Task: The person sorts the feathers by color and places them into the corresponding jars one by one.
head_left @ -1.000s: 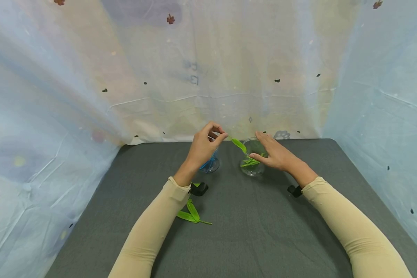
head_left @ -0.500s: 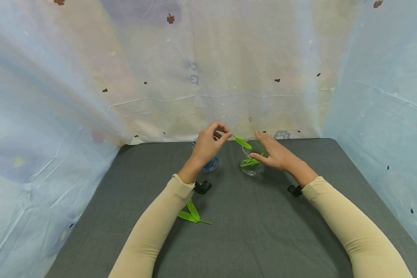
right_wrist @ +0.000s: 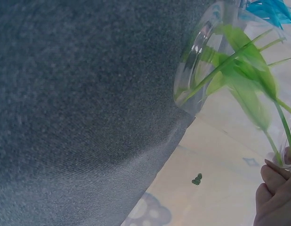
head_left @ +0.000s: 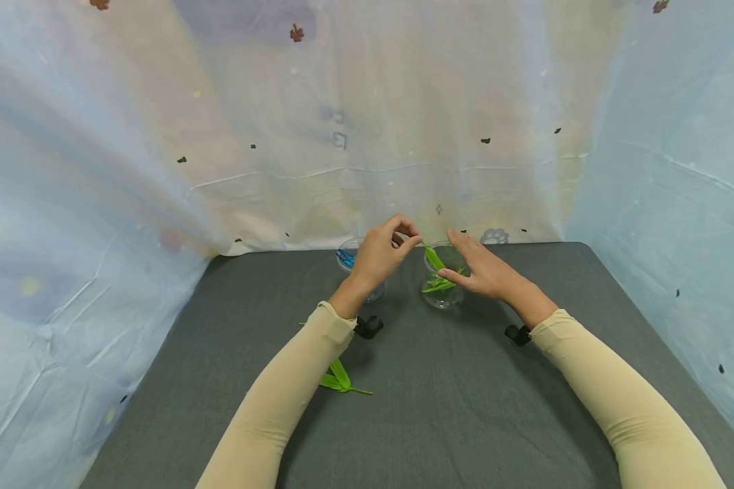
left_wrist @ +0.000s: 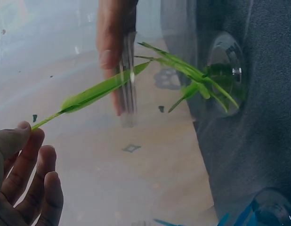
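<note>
My left hand (head_left: 387,252) pinches the thin stem of a green leaf sprig (left_wrist: 96,92) between thumb and forefinger. In the left wrist view its tip reaches past the rim of a clear cup (head_left: 443,302). Around that cup's rim my right hand (head_left: 486,269) holds, thumb on the near side and outstretched fingers on the far side. Several green leaf sprigs (right_wrist: 246,70) stand slanted inside the cup, their stems toward the mouth in the right wrist view.
A second clear cup (head_left: 376,293) with blue strips (head_left: 345,257) stands left of the first, partly behind my left hand. More green leaves (head_left: 340,375) lie on the grey table (head_left: 452,407), partly under my left forearm. A patterned curtain (head_left: 373,136) hangs behind.
My left hand has moved right with the leaf sprig, bringing it to the cup's mouth. The second cup's blue strips have come into view. My right hand stays at the cup.
</note>
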The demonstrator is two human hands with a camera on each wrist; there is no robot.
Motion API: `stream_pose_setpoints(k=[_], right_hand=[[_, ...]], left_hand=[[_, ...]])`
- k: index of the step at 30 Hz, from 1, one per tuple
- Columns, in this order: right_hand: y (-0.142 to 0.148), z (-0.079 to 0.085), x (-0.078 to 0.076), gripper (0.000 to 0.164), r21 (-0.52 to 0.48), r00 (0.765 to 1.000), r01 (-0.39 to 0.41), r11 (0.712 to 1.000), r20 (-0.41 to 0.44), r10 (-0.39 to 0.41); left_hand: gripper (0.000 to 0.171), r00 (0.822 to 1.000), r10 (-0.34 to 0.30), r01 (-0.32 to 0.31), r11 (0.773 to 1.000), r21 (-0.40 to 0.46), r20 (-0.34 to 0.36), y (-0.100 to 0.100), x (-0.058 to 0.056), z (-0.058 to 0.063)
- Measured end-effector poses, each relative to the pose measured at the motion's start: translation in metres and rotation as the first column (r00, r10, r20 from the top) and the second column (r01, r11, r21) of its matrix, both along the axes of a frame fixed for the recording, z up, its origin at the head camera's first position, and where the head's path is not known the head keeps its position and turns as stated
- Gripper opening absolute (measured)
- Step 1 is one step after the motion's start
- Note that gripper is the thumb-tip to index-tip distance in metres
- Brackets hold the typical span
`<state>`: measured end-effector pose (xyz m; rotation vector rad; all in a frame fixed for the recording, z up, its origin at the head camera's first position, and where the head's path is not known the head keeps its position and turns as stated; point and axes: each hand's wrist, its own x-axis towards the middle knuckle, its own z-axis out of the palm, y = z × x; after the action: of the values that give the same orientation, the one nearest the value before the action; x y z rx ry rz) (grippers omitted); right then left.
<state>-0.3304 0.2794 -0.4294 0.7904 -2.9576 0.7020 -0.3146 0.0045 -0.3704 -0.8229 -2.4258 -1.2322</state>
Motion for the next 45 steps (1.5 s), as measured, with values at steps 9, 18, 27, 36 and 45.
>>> stream_pose_setpoints(k=[9,18,27,36,45], right_hand=[[-0.001,0.0,0.0,0.099,-0.012,1.0,-0.01,1.0,0.005,0.01],[-0.003,0.0,0.002,0.098,-0.02,1.0,-0.008,1.0,-0.003,0.008],[-0.003,0.001,0.003,0.099,-0.024,1.0,-0.004,1.0,0.004,0.004],[-0.003,-0.002,0.002,0.099,-0.016,1.0,-0.015,1.0,-0.008,0.015],[-0.002,-0.002,0.0,0.1,-0.01,1.0,-0.005,1.0,-0.002,0.005]], left_hand=[[0.011,1.0,0.023,-0.023,0.997,-0.073,0.003,0.009,-0.004,-0.011],[0.013,0.999,0.037,-0.035,0.992,-0.119,0.021,0.016,-0.006,-0.018],[0.013,0.998,0.035,-0.027,0.989,-0.146,0.054,0.019,-0.006,-0.021],[0.018,0.991,0.04,-0.013,0.979,-0.202,0.128,0.013,-0.008,-0.027],[0.012,0.991,0.073,-0.05,0.979,-0.195,0.112,-0.005,-0.002,-0.031]])
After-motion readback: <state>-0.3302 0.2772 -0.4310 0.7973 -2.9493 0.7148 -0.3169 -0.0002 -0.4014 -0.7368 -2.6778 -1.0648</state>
